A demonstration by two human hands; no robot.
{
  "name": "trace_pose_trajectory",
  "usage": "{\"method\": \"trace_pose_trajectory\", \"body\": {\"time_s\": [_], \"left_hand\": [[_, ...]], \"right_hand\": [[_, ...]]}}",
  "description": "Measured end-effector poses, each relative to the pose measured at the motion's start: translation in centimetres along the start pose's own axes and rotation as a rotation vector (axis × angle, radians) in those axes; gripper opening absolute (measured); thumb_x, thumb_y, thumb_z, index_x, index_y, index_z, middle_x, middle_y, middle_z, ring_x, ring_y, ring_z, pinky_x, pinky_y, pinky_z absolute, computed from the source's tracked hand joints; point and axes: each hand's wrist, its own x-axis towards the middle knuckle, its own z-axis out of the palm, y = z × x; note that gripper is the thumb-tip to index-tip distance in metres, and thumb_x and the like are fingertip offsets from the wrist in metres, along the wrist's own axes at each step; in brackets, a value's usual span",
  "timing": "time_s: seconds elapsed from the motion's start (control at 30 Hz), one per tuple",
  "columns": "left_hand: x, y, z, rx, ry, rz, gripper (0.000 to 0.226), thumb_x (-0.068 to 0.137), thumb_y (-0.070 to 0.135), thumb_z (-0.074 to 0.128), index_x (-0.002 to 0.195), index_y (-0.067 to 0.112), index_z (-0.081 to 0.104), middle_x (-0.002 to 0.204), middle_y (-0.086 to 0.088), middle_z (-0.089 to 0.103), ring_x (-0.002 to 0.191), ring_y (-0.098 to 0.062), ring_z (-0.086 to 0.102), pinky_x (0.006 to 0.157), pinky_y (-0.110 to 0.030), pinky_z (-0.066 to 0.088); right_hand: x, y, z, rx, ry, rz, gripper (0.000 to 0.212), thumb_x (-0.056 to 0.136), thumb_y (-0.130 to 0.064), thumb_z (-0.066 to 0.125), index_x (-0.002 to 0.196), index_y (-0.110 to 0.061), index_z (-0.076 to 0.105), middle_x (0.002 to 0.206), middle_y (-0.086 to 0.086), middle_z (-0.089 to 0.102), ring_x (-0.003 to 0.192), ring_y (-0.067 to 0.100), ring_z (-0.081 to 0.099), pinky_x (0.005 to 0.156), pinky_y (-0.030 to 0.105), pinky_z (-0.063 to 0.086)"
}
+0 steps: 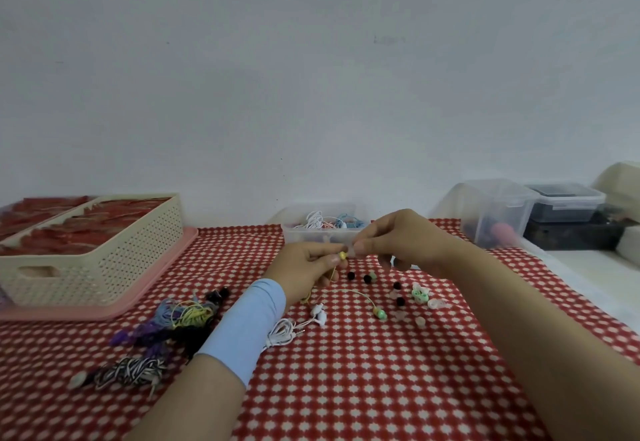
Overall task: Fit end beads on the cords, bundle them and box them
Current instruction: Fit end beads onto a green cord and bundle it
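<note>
My left hand (304, 267) pinches the yellow end (343, 255) of a yellow cord (360, 294) above the checked cloth. My right hand (398, 243) pinches a small pale bead (351, 250) right against that yellow end. The cord hangs down and curves to its other end, where a green bead (381, 314) lies on the cloth. Loose black, green and pale beads (398, 293) are scattered under my right hand. A white cord bundle (287, 331) lies by my left wrist.
A pile of coloured cord bundles (173, 323) and a black-and-white one (131, 371) lie at the left. A cream basket (100, 253) of red packets sits on a pink tray (145, 288). A clear box (322, 229) of cords stands behind my hands; more clear tubs (498, 212) stand right.
</note>
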Motion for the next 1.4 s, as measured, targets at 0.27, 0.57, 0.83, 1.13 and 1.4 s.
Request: {"method": "trace_pose_trajectory", "body": {"time_s": [0.27,0.57,0.83,1.13,1.4], "left_hand": [[0.1,-0.6,0.3,-0.272,-0.012,-0.048,0.015,0.094,0.012,0.063,0.095,0.018,0.077,0.085,-0.002,0.075,0.070,-0.015,0.056,0.060,-0.022,0.046],[0.0,-0.5,0.2,-0.436,-0.099,-0.058,0.017,0.097,0.008,0.056,0.105,0.002,0.070,0.074,0.000,0.067,0.065,-0.009,0.055,0.058,-0.016,0.045],[-0.3,-0.1,0.1,-0.511,-0.124,-0.074,0.015,0.096,0.006,0.056,0.098,0.005,0.070,0.071,0.001,0.066,0.062,-0.007,0.055,0.058,-0.015,0.046],[-0.5,0.0,0.1,-0.449,-0.134,-0.051,0.016,0.095,0.004,0.057,0.092,0.008,0.072,0.070,0.001,0.068,0.062,-0.007,0.055,0.062,-0.018,0.049],[-0.1,0.2,-0.4,-0.444,-0.062,-0.008,0.016,0.094,0.009,0.060,0.101,0.008,0.074,0.087,-0.005,0.074,0.066,-0.009,0.057,0.059,-0.018,0.046]], "right_hand": [[0.5,0.9,1.6,0.307,-0.072,0.072,0.010,0.091,-0.019,0.073,0.091,-0.016,0.082,0.100,0.008,0.076,0.055,0.012,0.052,0.042,0.019,0.033],[0.8,1.2,2.2,0.426,-0.091,0.028,0.024,0.091,-0.016,0.069,0.108,-0.002,0.076,0.090,0.010,0.071,0.051,0.013,0.051,0.039,0.018,0.033],[0.6,1.1,2.1,0.453,-0.147,0.010,0.020,0.082,-0.019,0.072,0.096,-0.009,0.080,0.085,0.010,0.071,0.054,0.013,0.050,0.039,0.018,0.033],[0.7,1.3,1.9,0.407,-0.164,-0.006,0.013,0.084,-0.020,0.071,0.089,-0.019,0.083,0.083,0.009,0.070,0.052,0.012,0.052,0.039,0.019,0.034],[0.5,0.5,2.0,0.355,-0.041,-0.062,0.018,0.094,-0.015,0.069,0.109,-0.011,0.077,0.097,0.019,0.073,0.059,0.018,0.062,0.045,0.024,0.041]]}}
